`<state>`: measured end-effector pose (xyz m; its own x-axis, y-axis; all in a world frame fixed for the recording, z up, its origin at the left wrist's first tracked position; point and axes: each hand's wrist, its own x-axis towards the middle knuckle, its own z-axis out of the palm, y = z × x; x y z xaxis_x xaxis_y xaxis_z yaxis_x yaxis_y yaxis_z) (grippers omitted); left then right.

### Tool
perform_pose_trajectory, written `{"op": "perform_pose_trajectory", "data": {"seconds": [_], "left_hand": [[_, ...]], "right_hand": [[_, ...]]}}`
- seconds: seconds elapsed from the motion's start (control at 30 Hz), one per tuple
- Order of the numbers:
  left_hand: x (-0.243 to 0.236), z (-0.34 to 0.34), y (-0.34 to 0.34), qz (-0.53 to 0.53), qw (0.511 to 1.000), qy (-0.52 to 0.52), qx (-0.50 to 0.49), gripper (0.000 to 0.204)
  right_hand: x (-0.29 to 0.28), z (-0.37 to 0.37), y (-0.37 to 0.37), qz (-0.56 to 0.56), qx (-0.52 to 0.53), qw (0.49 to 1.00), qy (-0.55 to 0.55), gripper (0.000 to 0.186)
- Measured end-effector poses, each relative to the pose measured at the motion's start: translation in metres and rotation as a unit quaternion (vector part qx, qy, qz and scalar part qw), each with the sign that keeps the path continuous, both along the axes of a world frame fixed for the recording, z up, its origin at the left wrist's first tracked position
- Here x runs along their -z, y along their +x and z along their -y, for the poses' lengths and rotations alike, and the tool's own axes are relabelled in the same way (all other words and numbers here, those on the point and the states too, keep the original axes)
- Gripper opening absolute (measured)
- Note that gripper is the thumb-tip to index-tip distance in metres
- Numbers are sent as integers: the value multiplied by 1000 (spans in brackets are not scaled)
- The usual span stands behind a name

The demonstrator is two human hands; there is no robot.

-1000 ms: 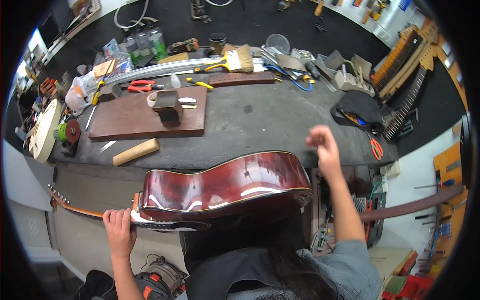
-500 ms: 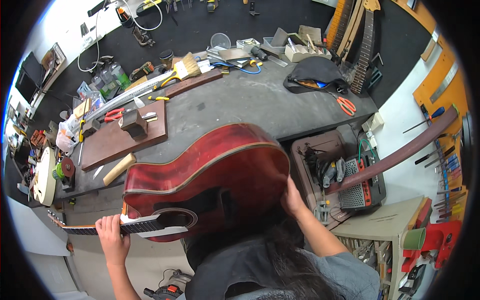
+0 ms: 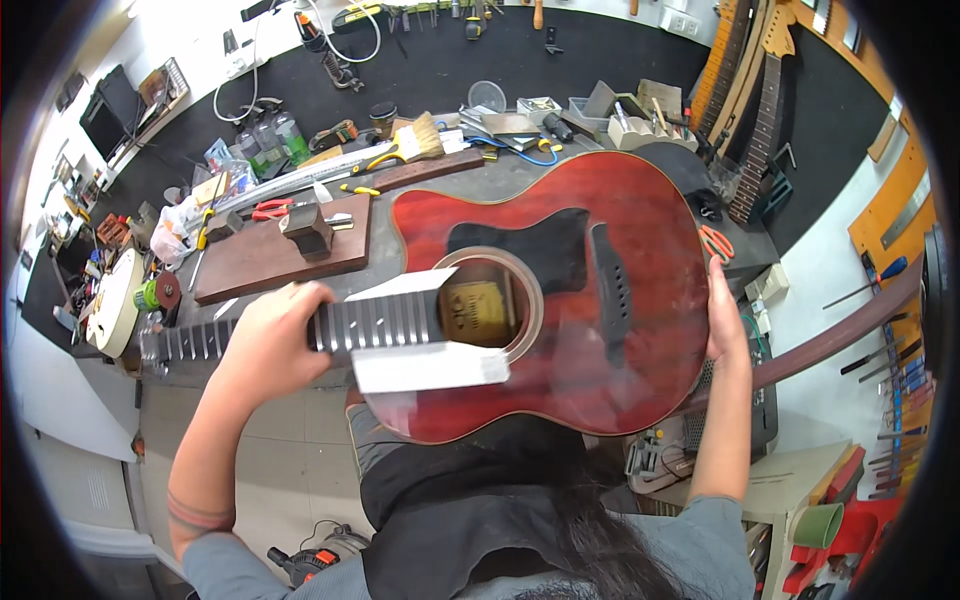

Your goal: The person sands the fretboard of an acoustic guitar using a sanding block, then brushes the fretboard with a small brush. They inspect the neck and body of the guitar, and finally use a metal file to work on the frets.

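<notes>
The glossy red wooden acoustic guitar [image 3: 570, 335] was held with its soundboard facing the camera, in front of the dark-topped desk [image 3: 510, 177], its body hiding the middle of the desk's front edge and reaching toward the right front corner; whether it touched the desk, I could not tell. The step in hand seemed to be steadying and orienting the instrument. Any further move called, in my judgement, for support at both ends and care around the flat white sheet [image 3: 430, 368] just beside the dark, fretted neck [image 3: 375, 325], near the round sound hole [image 3: 510, 310].

The left hand [image 3: 275, 335] lay across the neck, back of the hand up, its fingers closed round it, elbow bent out to the side. The right hand [image 3: 727, 315] pressed along the body's rounded tail end, wrist roughly in line with the raised forearm; how far its fingers curled beneath was hidden. Near the desk's right front corner lay an orange-handled hand tool [image 3: 716, 243], just beyond the guitar's rim
</notes>
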<state>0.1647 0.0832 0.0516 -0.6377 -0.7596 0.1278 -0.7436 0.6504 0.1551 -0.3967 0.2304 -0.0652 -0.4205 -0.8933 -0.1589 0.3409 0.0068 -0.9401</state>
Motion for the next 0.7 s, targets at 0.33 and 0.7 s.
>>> {"op": "perform_pose_trajectory", "data": {"seconds": [0.33, 0.7], "left_hand": [[6, 68, -60, 9, 998, 38, 45, 55], [28, 97, -64, -42, 997, 35, 54, 49]], "right_hand": [[12, 55, -98, -72, -65, 991, 92, 78], [-8, 121, -115, -165, -101, 963, 189, 88]]}}
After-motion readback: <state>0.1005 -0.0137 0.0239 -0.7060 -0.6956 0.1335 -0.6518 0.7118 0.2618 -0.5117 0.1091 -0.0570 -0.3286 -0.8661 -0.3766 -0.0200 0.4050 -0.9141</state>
